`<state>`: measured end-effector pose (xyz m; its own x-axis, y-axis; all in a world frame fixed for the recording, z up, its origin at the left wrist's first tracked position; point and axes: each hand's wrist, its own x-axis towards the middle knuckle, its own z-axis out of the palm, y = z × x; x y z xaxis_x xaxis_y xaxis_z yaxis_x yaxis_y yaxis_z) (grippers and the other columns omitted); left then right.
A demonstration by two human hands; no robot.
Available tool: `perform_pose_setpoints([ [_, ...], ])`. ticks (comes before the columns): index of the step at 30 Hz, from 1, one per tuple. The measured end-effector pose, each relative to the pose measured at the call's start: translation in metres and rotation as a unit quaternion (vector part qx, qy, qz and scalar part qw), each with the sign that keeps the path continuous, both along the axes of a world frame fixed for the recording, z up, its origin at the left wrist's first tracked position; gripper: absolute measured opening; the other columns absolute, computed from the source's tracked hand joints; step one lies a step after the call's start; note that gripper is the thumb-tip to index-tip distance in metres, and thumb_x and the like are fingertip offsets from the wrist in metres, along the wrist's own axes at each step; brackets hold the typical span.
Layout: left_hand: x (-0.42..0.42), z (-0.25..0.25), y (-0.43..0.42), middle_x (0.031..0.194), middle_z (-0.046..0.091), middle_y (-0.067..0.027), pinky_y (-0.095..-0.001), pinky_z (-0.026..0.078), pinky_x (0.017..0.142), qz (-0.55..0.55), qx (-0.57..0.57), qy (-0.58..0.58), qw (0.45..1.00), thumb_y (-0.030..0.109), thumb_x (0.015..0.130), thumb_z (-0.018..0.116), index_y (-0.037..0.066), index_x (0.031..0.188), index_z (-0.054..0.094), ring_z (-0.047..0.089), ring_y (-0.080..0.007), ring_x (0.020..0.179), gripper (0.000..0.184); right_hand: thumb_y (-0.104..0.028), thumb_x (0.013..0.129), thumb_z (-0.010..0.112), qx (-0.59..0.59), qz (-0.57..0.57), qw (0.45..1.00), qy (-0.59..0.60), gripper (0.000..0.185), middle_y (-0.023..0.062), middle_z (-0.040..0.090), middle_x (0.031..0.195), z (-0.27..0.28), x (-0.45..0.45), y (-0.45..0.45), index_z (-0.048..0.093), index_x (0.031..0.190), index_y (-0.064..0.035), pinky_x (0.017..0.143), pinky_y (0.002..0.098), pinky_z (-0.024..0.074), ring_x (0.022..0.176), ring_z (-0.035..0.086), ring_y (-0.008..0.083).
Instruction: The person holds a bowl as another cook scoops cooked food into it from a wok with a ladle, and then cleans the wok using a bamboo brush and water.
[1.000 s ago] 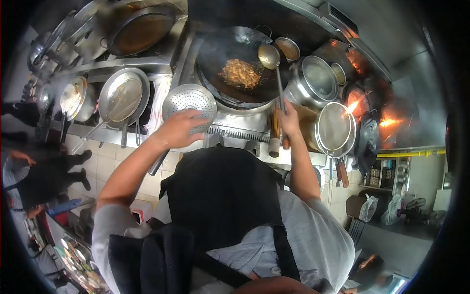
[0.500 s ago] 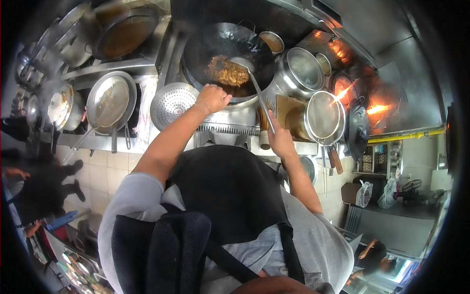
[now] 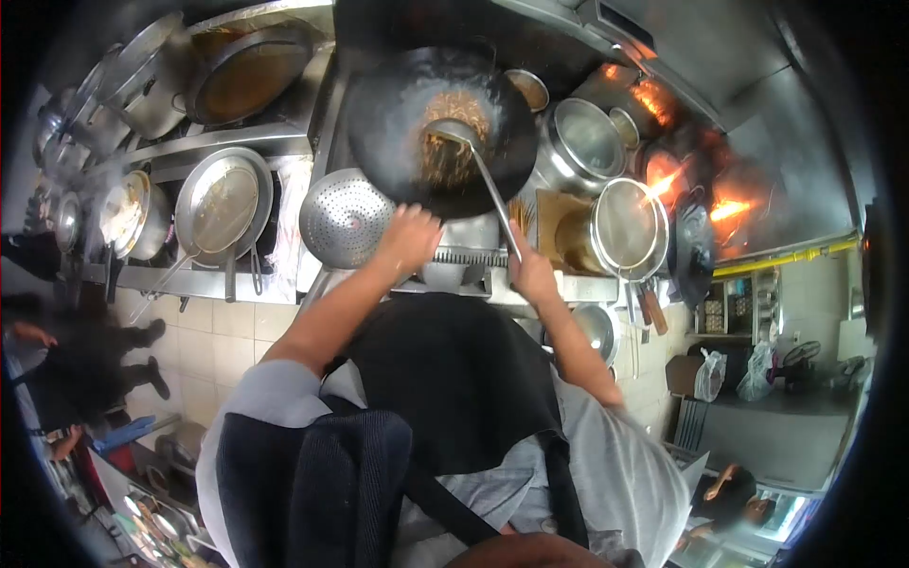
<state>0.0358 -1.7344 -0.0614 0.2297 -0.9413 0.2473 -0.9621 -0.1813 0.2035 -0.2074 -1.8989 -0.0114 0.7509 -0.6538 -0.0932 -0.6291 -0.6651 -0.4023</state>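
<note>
A large dark wok (image 3: 383,166) sits over the burner in front of me, steaming. My left hand (image 3: 409,239) is closed on its near left rim; the exact grip is partly hidden. Inside the wok, browned shredded food (image 3: 464,104) is spread up toward the far side. A long-handled metal ladle (image 3: 490,182) is in my right hand (image 3: 533,275), which wraps round the handle's end. The ladle's bowl is over the food. Beside my left hand lies a perforated metal strainer (image 3: 343,216).
Metal pots (image 3: 589,137) and a strainer-topped pot (image 3: 629,222) stand at the right, near open flames (image 3: 729,208). Pans (image 3: 220,199) rest on the left stove. A yellow pipe (image 3: 786,258) runs along the right wall. Other people are at both lower sides.
The wok has shifted and tilted, and its food has moved away from me and spread out. The ladle bowl has moved slightly left. More steam rises.
</note>
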Motion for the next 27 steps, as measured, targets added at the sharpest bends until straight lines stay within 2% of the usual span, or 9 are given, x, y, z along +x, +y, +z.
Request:
perform_pose_setpoints([
  [2, -0.008, -0.008, 0.045, 0.092, 0.07, -0.0088, -0.0504, 0.047, 0.097, -0.03, 0.028, 0.032, 0.999, 0.033, 0.096, 0.065, 0.009, 0.096, 0.077, 0.064, -0.0306, 0.104, 0.027, -0.008, 0.096, 0.062, -0.012, 0.041, 0.992, -0.118, 0.072, 0.0312, 0.071, 0.104, 0.007, -0.015, 0.009, 0.041, 0.162, -0.0272, 0.082, 0.0553, 0.0555, 0.089, 0.068, 0.0531],
  [3, -0.003, 0.003, 0.042, 0.091, 0.07, -0.009, -0.0506, 0.047, 0.097, -0.024, -0.004, 0.026, 0.999, 0.033, 0.095, 0.065, 0.01, 0.094, 0.077, 0.064, -0.0313, 0.103, 0.026, 0.001, 0.094, 0.063, 0.074, -0.008, 0.995, -0.061, 0.076, 0.0273, 0.062, 0.142, 0.042, -0.02, 0.026, 0.041, 0.163, -0.0212, 0.11, 0.0424, 0.0484, 0.134, 0.059, 0.0427],
  [6, 0.015, 0.016, 0.008, 0.085, 0.07, -0.0086, -0.049, 0.047, 0.094, -0.005, -0.129, -0.028, 0.991, 0.031, 0.094, 0.067, 0.011, 0.084, 0.075, 0.066, -0.0315, 0.099, 0.024, 0.006, 0.092, 0.064, 0.101, -0.028, 0.989, -0.106, 0.079, 0.0227, 0.058, 0.151, 0.066, -0.043, 0.027, 0.04, 0.163, -0.0167, 0.115, 0.0378, 0.0448, 0.143, 0.055, 0.0327],
  [15, 0.047, -0.006, -0.065, 0.11, 0.073, -0.0093, -0.0492, 0.045, 0.099, 0.026, 0.011, 0.018, 0.999, 0.036, 0.095, 0.065, 0.012, 0.101, 0.078, 0.062, -0.0281, 0.116, 0.027, -0.004, 0.096, 0.058, 0.153, -0.079, 0.971, -0.163, 0.064, 0.0264, 0.062, 0.144, 0.023, 0.013, -0.056, 0.045, 0.158, -0.0026, 0.111, 0.0379, 0.0458, 0.134, 0.061, 0.034],
  [18, 0.059, 0.054, -0.038, 0.145, 0.059, -0.0125, -0.051, 0.042, 0.111, -0.137, -0.197, 0.304, 0.922, 0.042, 0.089, 0.081, 0.018, 0.14, 0.069, 0.053, -0.0348, 0.132, 0.058, 0.003, 0.095, 0.055, 0.196, -0.073, 0.952, -0.224, 0.062, 0.0193, 0.059, 0.152, 0.044, 0.031, -0.033, 0.047, 0.157, 0.001, 0.116, 0.0359, 0.0416, 0.137, 0.058, 0.0258],
  [19, 0.058, 0.131, -0.004, 0.16, 0.048, -0.012, -0.0541, 0.038, 0.118, -0.242, -0.108, 0.627, 0.733, 0.045, 0.086, 0.085, 0.016, 0.156, 0.053, 0.046, -0.0332, 0.145, 0.082, 0.004, 0.096, 0.053, 0.217, -0.026, 0.941, -0.258, 0.063, 0.0206, 0.054, 0.156, 0.013, 0.021, -0.056, 0.045, 0.158, 0.0006, 0.115, 0.0355, 0.0426, 0.137, 0.059, 0.0267],
  [23, 0.031, 0.343, 0.083, 0.165, 0.038, -0.0212, -0.0564, 0.037, 0.119, -0.537, -0.118, 0.491, 0.676, 0.076, 0.049, 0.092, -0.002, 0.16, 0.036, 0.042, -0.0404, 0.148, 0.147, -0.004, 0.103, 0.057, 0.253, -0.026, 0.926, -0.279, 0.054, 0.005, 0.064, 0.075, -0.032, -0.002, -0.085, 0.047, 0.156, -0.0039, 0.038, 0.027, 0.0373, 0.045, 0.049, 0.0103],
  [25, 0.009, 0.357, 0.108, 0.163, 0.041, -0.0229, -0.0531, 0.038, 0.12, -0.598, -0.16, 0.375, 0.69, 0.074, 0.045, 0.094, -0.001, 0.158, 0.038, 0.045, -0.0397, 0.146, 0.147, -0.007, 0.105, 0.058, 0.265, -0.032, 0.938, -0.22, 0.052, 0.0075, 0.067, 0.077, -0.014, 0.011, -0.068, 0.047, 0.155, -0.0035, 0.038, 0.03, 0.041, 0.044, 0.05, 0.0138],
  [27, -0.011, 0.319, 0.127, 0.155, 0.045, -0.0293, -0.0543, 0.034, 0.122, -0.587, -0.201, 0.37, 0.691, 0.082, 0.04, 0.089, -0.008, 0.155, 0.038, 0.044, -0.0464, 0.144, 0.154, 0.011, 0.097, 0.049, 0.362, -0.003, 0.857, -0.367, 0.068, 0.0178, 0.051, 0.156, -0.02, 0.018, -0.072, 0.036, 0.163, -0.0011, 0.101, 0.027, 0.0487, 0.124, 0.062, 0.0198],
])
